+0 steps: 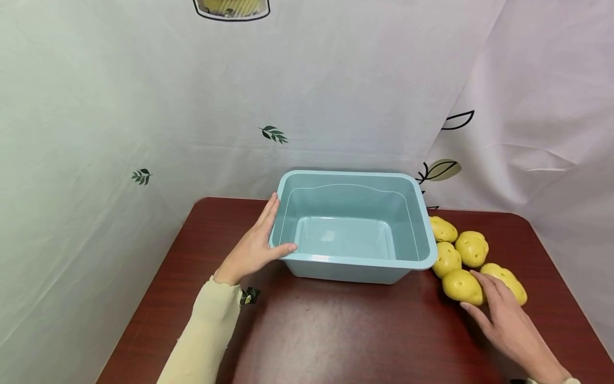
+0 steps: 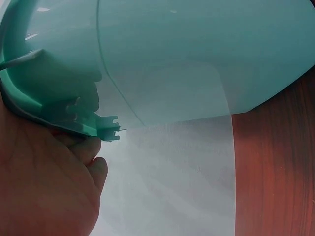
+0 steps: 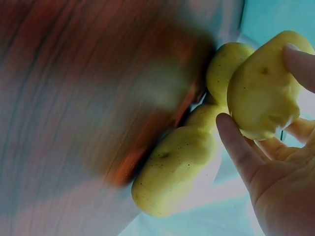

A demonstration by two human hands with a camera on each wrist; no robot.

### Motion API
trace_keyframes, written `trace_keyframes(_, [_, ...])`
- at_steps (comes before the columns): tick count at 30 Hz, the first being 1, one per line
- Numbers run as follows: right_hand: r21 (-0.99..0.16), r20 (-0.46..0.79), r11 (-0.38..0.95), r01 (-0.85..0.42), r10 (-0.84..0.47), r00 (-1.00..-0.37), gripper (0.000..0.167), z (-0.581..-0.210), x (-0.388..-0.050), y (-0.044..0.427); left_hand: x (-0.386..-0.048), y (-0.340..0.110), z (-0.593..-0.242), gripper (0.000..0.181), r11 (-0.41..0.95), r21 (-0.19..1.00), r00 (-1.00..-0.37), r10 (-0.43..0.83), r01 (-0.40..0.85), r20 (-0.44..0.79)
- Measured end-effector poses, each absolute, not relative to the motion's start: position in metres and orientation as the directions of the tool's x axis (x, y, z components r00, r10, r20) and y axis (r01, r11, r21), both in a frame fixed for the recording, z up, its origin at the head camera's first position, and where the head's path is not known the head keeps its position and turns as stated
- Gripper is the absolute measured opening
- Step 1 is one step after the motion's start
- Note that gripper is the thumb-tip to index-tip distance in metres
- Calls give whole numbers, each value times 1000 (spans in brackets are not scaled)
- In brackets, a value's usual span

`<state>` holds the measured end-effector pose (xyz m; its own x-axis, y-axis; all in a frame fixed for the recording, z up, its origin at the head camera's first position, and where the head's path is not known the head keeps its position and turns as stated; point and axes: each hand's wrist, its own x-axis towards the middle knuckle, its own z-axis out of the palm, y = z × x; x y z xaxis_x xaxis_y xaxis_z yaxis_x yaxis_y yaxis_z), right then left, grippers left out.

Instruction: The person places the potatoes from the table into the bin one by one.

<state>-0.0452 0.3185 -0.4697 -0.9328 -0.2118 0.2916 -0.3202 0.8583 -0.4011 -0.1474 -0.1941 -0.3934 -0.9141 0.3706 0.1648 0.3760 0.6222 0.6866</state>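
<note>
Grips the left side of a pale blue bin [image 1: 345, 272] with the left hand [image 1: 251, 248]: thumb over the rim at the near left corner, fingers along the outer wall, only partly visible beneath the rim from the left wrist. Holds a potato [image 1: 460, 287] between thumb and fingers of the right hand [image 1: 515, 322], near the bin's near right corner, in from the right edge of the worktop [image 1: 345, 330]. Cannot tell whether raised or resting on the wood.

Close by, toward the right edge, four more: a far potato [image 1: 444, 229] partly hidden behind the bin's right rim, a middle potato [image 1: 447, 260] just beside that rim, a round potato [image 1: 472, 248] toward the far right corner, and a long potato [image 1: 510, 284] partly covered by the right fingers. From the right wrist, hard to count behind the held one, with glare washing out outlines.

Near the worktop's far edge, the bin, with its floor in sight but the inside of its near wall hidden. Cut off at the bottom: a pale sleeve [image 1: 201, 330] and the worktop's near edge. Beyond the far edge, white cloth [image 1: 336, 80], with a print cropped at the top.
</note>
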Motion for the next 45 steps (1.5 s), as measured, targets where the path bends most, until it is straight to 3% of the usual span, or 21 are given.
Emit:
trace_keyframes(27, [-439, 453, 830, -343, -125, -883, 61, -463, -49, 312, -146, -195, -394, 104, 627, 680, -913, 370, 381, 172])
trace_keyframes(45, [-496, 496, 818, -291, -8, -868, 64, -452, -53, 304, -146, -195, -395, 103, 618, 692, -914, 371, 374, 162])
